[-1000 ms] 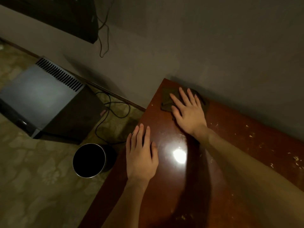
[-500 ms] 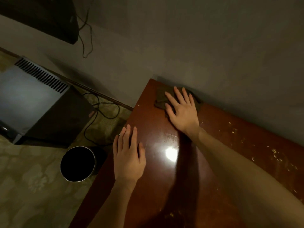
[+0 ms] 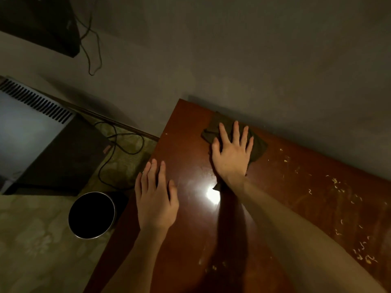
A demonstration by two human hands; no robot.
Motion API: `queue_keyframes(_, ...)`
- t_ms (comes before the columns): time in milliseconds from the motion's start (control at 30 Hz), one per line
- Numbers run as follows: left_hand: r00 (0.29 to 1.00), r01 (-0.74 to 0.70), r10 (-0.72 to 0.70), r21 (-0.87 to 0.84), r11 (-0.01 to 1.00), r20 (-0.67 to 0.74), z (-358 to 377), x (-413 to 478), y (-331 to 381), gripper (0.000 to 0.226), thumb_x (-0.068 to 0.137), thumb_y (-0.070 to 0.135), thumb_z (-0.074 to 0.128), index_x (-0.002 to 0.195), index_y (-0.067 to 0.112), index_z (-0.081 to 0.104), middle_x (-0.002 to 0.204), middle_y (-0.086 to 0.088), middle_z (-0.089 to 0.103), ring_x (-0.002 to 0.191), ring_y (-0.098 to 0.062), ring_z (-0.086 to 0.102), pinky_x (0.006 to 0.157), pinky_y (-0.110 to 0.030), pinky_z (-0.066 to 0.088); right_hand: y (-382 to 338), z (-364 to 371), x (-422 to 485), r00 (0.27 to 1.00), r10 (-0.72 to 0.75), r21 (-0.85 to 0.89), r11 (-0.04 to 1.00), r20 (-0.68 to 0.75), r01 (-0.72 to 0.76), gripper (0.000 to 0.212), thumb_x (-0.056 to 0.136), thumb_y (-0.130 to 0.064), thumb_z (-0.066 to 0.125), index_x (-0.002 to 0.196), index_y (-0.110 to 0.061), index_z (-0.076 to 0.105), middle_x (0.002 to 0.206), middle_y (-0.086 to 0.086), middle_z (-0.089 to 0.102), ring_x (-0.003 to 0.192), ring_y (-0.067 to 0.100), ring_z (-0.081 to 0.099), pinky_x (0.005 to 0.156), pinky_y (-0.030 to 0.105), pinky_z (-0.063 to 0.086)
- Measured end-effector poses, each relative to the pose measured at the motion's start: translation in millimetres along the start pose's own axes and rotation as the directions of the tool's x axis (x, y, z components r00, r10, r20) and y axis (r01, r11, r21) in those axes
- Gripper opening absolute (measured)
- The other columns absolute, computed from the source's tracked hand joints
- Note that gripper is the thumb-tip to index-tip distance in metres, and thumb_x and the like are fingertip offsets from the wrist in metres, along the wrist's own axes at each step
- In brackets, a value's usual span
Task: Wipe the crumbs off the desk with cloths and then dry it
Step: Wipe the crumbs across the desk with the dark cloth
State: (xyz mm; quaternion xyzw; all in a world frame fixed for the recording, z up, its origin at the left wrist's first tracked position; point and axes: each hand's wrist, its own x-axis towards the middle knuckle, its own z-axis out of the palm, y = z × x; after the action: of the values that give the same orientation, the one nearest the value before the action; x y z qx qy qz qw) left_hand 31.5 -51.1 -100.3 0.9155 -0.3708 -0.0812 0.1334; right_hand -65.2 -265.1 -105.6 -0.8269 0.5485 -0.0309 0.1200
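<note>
In the head view, the right hand (image 3: 231, 157) is pressing flat on a dark cloth (image 3: 259, 148) with its fingers straight and spread, gripping nothing and only holding the cloth down against the desk (image 3: 184, 144). The cloth is lying at the far side of the desk, close to the wall (image 3: 254, 60) and near the far left corner. Compared with half a second ago, hand and cloth are sitting a little further from that corner, and more of the cloth is showing past the little-finger side of the hand. The left hand (image 3: 156, 199) is lying palm down at the desk's left edge, fingers straight and close together, holding nothing; it is keeping much the same spot on the desk as before. Pale crumbs (image 3: 336, 182) are lying scattered over the right part of the desk, well apart from the cloth, with a few more near the front edge beneath the right forearm. A bright glare (image 3: 211, 195) is shining on the wood between the two wrists. On the floor (image 3: 31, 250) to the left, a round bin (image 3: 91, 215) is standing just beside the desk, a grey box with a slotted vent (image 3: 31, 132) is standing further left, and a black cable (image 3: 118, 149) is trailing between them. The whole scene is sitting slightly differently in the frame than before.
</note>
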Motion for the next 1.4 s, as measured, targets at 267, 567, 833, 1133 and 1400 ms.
queue_keyframes(267, 1.0, 0.007, -0.007, -0.006, 1.0, 0.005, -2.3, -1.5, 1.0, 0.06, 0.106, 0.04, 0.036, 0.162, 0.018, 0.034, 0.171, -0.007, 0.027, 0.16, -0.022, 0.017, 0.128, -0.05, 0.021, -16.8, 13.2, -128.5, 0.976, 0.217, 0.028, 0.976, -0.019, -0.216, 0.06, 0.108, -0.053, 0.027, 0.165, -0.037, 0.019, 0.175, 0.007, 0.009, 0.161, 0.034, -0.002, 0.129, 0.058, 0.006)
queue_keyframes(567, 1.0, 0.018, -0.018, 0.011, 1.0, 0.016, -3.1, 0.8, 2.9, 0.06, 0.107, 0.041, 0.036, 0.163, 0.021, 0.031, 0.171, -0.005, 0.025, 0.16, -0.022, 0.016, 0.13, -0.046, 0.014, -8.8, -0.1, 7.5, 0.988, -0.146, 0.043, 0.989, 0.048, 0.144, 0.062, 0.104, -0.056, 0.029, 0.162, -0.037, 0.03, 0.175, 0.001, 0.011, 0.161, 0.029, 0.001, 0.129, 0.054, 0.004)
queue_keyframes(833, 0.999, -0.013, 0.012, -0.021, 1.0, -0.033, -1.9, 0.4, 0.3, 0.058, 0.106, 0.031, 0.053, 0.16, 0.015, 0.039, 0.169, -0.008, 0.032, 0.159, -0.022, 0.02, 0.129, -0.048, 0.02, 24.3, -6.3, -136.2, 0.897, -0.406, 0.023, 0.913, 0.174, 0.408, 0.055, 0.111, -0.049, 0.029, 0.165, -0.042, 0.017, 0.175, -0.003, 0.006, 0.161, 0.02, -0.008, 0.13, 0.049, 0.007)
queue_keyframes(1133, 0.999, -0.007, 0.007, -0.013, 1.0, -0.032, 1.2, -0.6, -1.5, 0.059, 0.107, 0.04, 0.039, 0.161, 0.018, 0.036, 0.169, -0.007, 0.032, 0.158, -0.02, 0.023, 0.13, -0.044, 0.015, -17.5, -2.3, 16.0, 0.849, -0.509, 0.01, 0.858, 0.144, 0.513, 0.058, 0.106, -0.056, 0.031, 0.162, -0.041, 0.03, 0.174, -0.002, 0.014, 0.162, 0.025, 0.002, 0.13, 0.05, 0.007)
queue_keyframes(1400, 0.998, -0.023, 0.019, -0.056, 0.998, -0.064, 1.1, -1.5, -2.1, 0.058, 0.106, 0.038, 0.042, 0.16, 0.015, 0.04, 0.168, -0.007, 0.033, 0.158, -0.022, 0.024, 0.13, -0.045, 0.016, 9.7, -7.1, -35.4, 0.633, -0.753, 0.075, 0.652, 0.181, 0.754, 0.054, 0.109, -0.047, 0.034, 0.162, -0.037, 0.033, 0.173, 0.001, 0.02, 0.161, 0.027, 0.01, 0.129, 0.049, 0.013)
